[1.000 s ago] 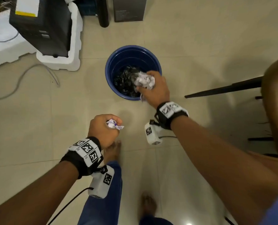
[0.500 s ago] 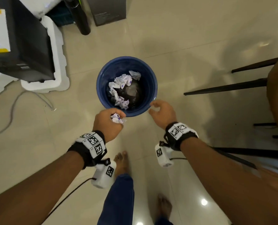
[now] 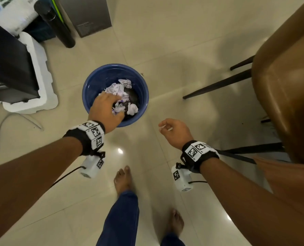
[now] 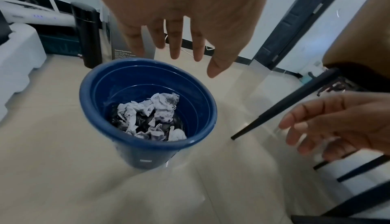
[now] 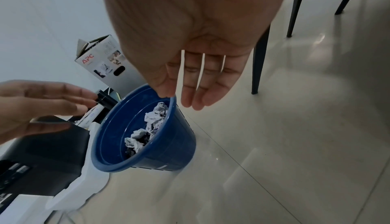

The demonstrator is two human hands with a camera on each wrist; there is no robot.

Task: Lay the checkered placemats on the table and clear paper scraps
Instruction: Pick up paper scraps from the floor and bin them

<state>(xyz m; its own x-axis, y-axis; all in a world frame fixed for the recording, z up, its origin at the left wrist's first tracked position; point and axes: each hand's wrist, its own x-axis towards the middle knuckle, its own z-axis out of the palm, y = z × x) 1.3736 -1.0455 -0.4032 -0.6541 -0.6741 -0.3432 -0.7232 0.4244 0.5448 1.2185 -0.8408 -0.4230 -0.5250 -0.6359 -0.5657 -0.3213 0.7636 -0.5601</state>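
Both my hands are empty, left hand (image 3: 106, 110) spread over the blue bin (image 4: 196, 97), right hand (image 3: 177, 133) loose beside it, crumpled paper scraps (image 4: 152, 115) inside: light, soft, probably pinchable anywhere.

Glossy blue plastic bin (image 3: 87, 89), crumpled paper scraps (image 3: 118, 89), polished floor tiles (image 3: 165, 41).

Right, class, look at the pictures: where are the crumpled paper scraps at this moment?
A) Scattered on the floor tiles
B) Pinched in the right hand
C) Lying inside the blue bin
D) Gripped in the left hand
C: the crumpled paper scraps lie inside the blue bin, while the left hand above it and the right hand both show open, empty fingers.
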